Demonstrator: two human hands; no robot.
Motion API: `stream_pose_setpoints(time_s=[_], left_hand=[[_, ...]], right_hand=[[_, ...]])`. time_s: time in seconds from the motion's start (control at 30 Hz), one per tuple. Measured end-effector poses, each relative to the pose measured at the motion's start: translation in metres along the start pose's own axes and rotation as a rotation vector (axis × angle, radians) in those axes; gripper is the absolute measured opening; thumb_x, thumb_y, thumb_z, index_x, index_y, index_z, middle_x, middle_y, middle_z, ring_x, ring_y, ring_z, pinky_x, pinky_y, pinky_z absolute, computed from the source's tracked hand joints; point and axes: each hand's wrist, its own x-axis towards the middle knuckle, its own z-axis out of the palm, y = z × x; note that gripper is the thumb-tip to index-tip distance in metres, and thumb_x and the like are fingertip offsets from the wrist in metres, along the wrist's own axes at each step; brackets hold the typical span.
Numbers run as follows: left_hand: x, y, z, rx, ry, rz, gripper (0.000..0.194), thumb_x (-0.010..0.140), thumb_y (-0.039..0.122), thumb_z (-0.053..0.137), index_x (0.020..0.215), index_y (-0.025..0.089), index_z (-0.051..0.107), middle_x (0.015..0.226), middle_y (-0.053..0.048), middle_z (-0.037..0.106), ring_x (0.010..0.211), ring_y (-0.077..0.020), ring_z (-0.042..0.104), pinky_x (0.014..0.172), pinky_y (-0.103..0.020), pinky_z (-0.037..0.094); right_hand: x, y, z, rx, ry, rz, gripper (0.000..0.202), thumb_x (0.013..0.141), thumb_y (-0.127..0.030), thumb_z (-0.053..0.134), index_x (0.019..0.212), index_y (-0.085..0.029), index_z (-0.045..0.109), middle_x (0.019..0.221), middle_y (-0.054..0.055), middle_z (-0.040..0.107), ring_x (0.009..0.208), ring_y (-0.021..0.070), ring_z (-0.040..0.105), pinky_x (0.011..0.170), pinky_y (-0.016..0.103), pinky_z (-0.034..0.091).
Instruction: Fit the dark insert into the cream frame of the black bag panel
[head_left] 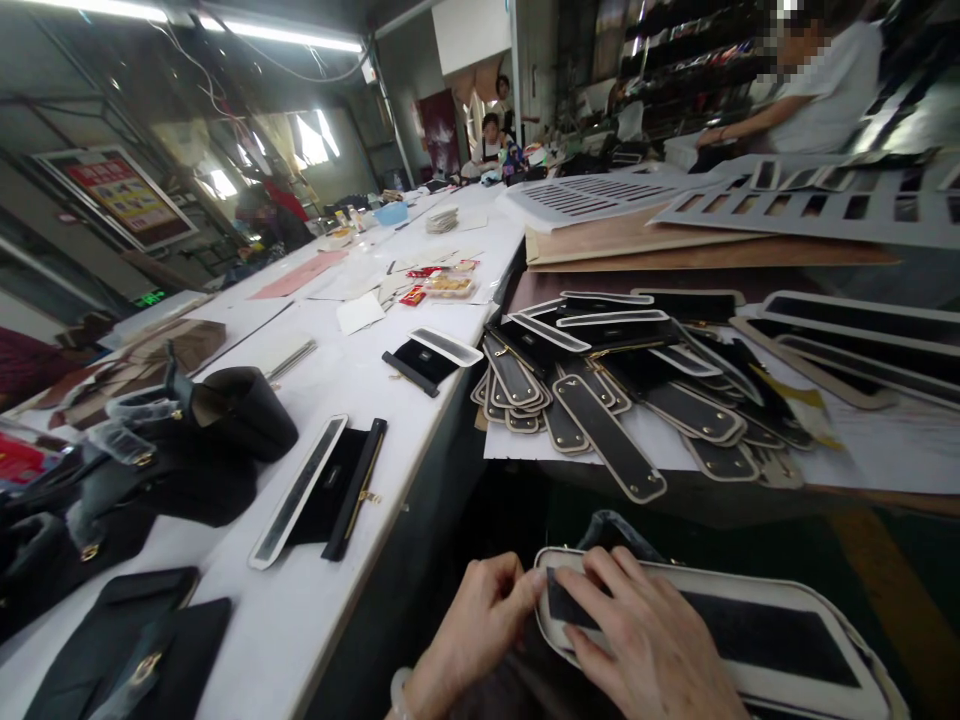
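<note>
A long piece with a pale rim and a black centre strip (780,635) lies low in front of me, beyond the table's edge. My left hand (480,620) pinches its left end between thumb and curled fingers. My right hand (645,630) lies on top, fingers spread over the left part of the black strip, covering some of it. Dark fabric shows behind the piece's upper edge. On the white table, left of my hands, rests a black zip pocket with a pale-edged strip (330,490). A similar pocket (431,360) sits farther back.
Black bags (187,440) stand on the left table. A heap of dark, pale-edged strips (607,430) covers the right table, near its front edge. Slotted grey sheets (600,195) and brown board (645,240) lie behind. A person in a white shirt (817,110) is at the back right.
</note>
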Motion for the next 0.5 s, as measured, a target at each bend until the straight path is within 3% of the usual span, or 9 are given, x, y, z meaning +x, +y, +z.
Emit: stream_pose_setpoints(time_s=[0.2,0.5], left_hand=[[-0.007,0.011,-0.004,0.16,-0.061,0.066,0.043,0.097,0.05,0.044,0.068,0.018,0.043,0.059,0.006,0.039,0.055,-0.0088,0.033,0.048,-0.023,0.024],[-0.015,0.009,-0.001,0.015,-0.041,-0.028,0.041,0.095,0.055,0.044,0.074,0.019,0.044,0.059,0.005,0.045,0.051,-0.0101,0.044,0.046,-0.022,0.028]], right_hand=[[0.002,-0.003,0.001,-0.011,-0.038,0.019,0.044,0.065,-0.014,0.077,0.102,-0.034,0.062,0.095,-0.004,0.059,0.089,0.024,0.054,0.069,0.038,0.034],[0.005,-0.009,-0.004,0.013,-0.11,0.066,0.035,0.071,-0.012,0.072,0.097,-0.033,0.062,0.096,-0.001,0.059,0.091,0.0266,0.056,0.067,0.04,0.041]])
